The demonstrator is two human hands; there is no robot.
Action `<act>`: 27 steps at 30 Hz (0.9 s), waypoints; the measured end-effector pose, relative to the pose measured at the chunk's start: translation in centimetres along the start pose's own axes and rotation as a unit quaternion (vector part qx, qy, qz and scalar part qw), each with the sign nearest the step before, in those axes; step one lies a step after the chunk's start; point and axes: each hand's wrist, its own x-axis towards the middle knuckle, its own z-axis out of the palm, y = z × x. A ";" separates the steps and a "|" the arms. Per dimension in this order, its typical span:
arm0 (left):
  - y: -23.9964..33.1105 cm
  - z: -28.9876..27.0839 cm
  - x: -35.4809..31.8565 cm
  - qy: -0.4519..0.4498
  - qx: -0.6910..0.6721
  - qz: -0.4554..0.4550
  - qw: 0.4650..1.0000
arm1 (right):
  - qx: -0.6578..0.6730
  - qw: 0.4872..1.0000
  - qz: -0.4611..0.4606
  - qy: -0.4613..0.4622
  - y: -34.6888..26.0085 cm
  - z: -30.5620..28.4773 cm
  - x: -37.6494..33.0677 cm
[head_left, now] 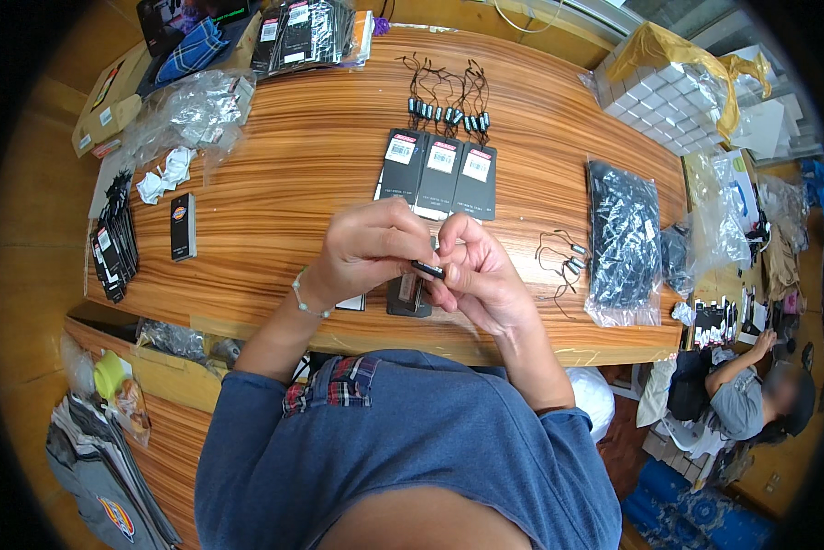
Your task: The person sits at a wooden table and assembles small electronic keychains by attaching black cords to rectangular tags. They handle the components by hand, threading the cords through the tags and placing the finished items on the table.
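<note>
Both of my hands meet in front of my chest above the wooden table. My left hand (375,240) pinches a small black plastic tag (428,269), with its thumb and fingers closed on one end. My right hand (485,286) grips the other end between curled fingers. Below them lies a dark hang tag (406,302), partly covered by the hands. Just beyond are three columns of dark hang tags (439,179) with white stickers. Small black string seals (444,115) lie at their far ends, cords pointing away from me.
Loose string seals (572,261) lie right, beside a clear bag of black items (624,243). Stacked tags (114,243), a small dark booklet (183,227) and crumpled paper (164,176) are left. White boxes (659,101) stand far right. Another person (747,394) sits at lower right.
</note>
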 end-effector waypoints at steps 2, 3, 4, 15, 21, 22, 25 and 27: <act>-0.2 0.5 -0.4 0.015 -0.028 -0.006 0.999 | 0.009 1.000 -0.016 0.003 0.5 0.0 -0.2; -0.3 0.8 -0.5 0.024 -0.041 -0.009 0.999 | 0.013 1.000 -0.023 0.004 0.7 -0.1 -0.3; -0.4 1.0 -0.8 0.026 -0.052 -0.013 0.998 | 0.017 1.000 -0.023 0.003 0.9 -0.1 -0.4; -0.8 1.1 -0.6 0.050 -0.061 0.005 0.997 | 0.004 0.998 -0.058 0.009 0.7 0.5 -0.2; 0.3 0.0 0.5 0.006 0.084 0.079 0.993 | 0.003 0.999 -0.051 0.000 -0.1 0.7 -0.3; 0.3 -0.1 0.6 -0.002 0.089 0.080 0.993 | -0.011 0.999 -0.050 0.003 -0.2 0.5 -0.3; 0.3 -0.3 0.5 -0.013 0.069 0.066 0.995 | -0.020 0.999 -0.043 0.002 -0.2 0.5 -0.2; 0.0 -0.1 0.0 0.000 0.006 0.034 0.999 | 0.013 0.999 -0.033 -0.008 -0.1 1.0 0.0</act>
